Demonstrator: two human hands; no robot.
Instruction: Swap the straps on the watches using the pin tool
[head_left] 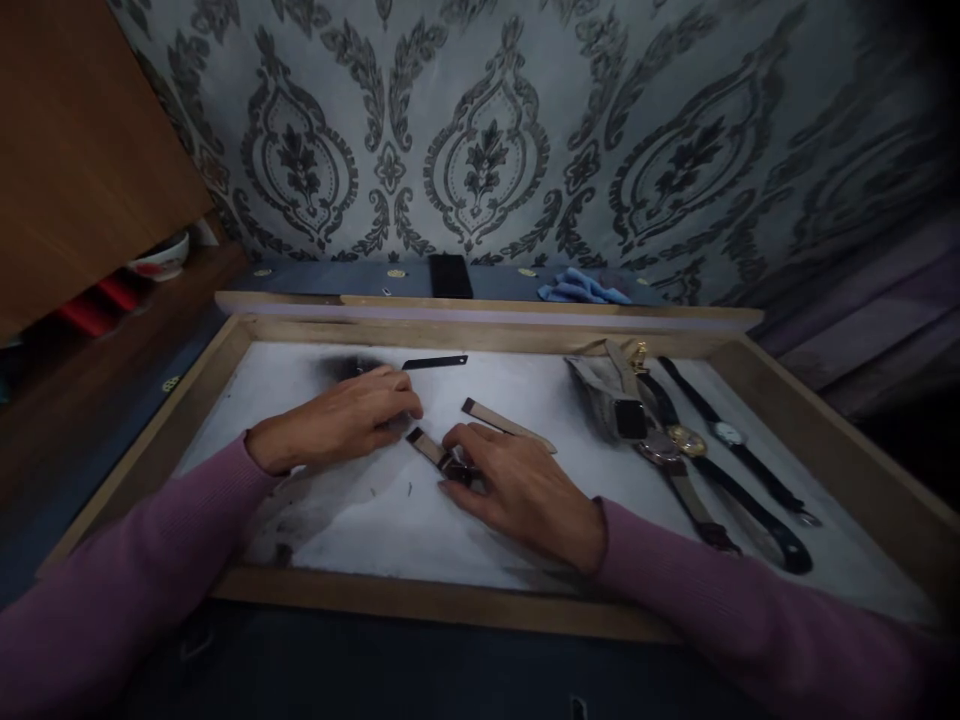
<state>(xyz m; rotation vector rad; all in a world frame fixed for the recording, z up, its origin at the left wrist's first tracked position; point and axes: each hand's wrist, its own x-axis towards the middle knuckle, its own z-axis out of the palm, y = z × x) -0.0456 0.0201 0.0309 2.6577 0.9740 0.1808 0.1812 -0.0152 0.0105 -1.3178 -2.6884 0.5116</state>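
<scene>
- Wearing purple sleeves (142, 540) closest to the camera, reaching in from both lower corners, crossing above the near edge of a wooden tray (450, 603).
- Working between raised wooden walls, having room to slide across the white tray floor (352, 540) in front of the hands and towards the left wall.
- Meeting a tighter space on the right, passing the right sleeve near several watches (687, 441) lying close together.
- Curving the left hand (352, 415) loosely, holding the thumb and fingers somewhat apart, gripping nothing visible.
- Pinching a strap piece (427, 447) near the middle of the tray with the right hand (521, 485), bringing thumb and fingers nearly together, covering its dark, glossy near end.
- Showing smooth tan material and a square dark tip on that piece, mixing with dark straps, round metal cases and one square, dark-faced watch (630, 420) farther right.
- Pointing the strap piece's tip far-left, towards the left fingertips, running its long axis diagonally to near-right.
- Lying beyond the right hand on a similar slant: another tan strap (510, 425).
- Stretching almost sideways near the far wall: a thin black strip (435, 362).
</scene>
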